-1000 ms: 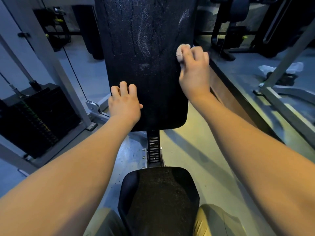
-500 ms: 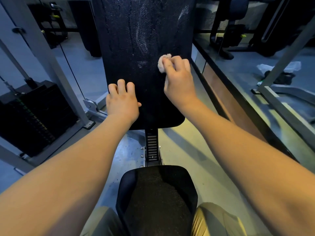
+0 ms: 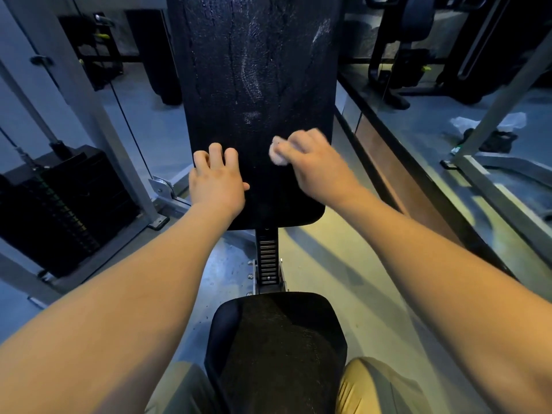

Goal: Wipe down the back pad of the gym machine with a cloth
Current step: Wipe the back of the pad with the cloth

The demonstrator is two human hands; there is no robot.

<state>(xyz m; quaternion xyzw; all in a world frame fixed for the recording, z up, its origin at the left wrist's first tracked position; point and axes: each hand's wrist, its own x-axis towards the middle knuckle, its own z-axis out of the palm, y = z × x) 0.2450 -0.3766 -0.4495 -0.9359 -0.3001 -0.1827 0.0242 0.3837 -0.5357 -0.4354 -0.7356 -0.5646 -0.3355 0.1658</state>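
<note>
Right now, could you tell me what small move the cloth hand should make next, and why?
Probably slide the right hand and cloth up the back pad: whitish streaks show above it, while the left hand rests on the pad's left edge.

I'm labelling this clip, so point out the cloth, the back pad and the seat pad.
cloth (image 3: 276,156): head view, on the pale wad's exposed left part.
back pad (image 3: 257,70): head view, on its bare streaked black face.
seat pad (image 3: 277,339): head view, on its dark top surface.
</note>
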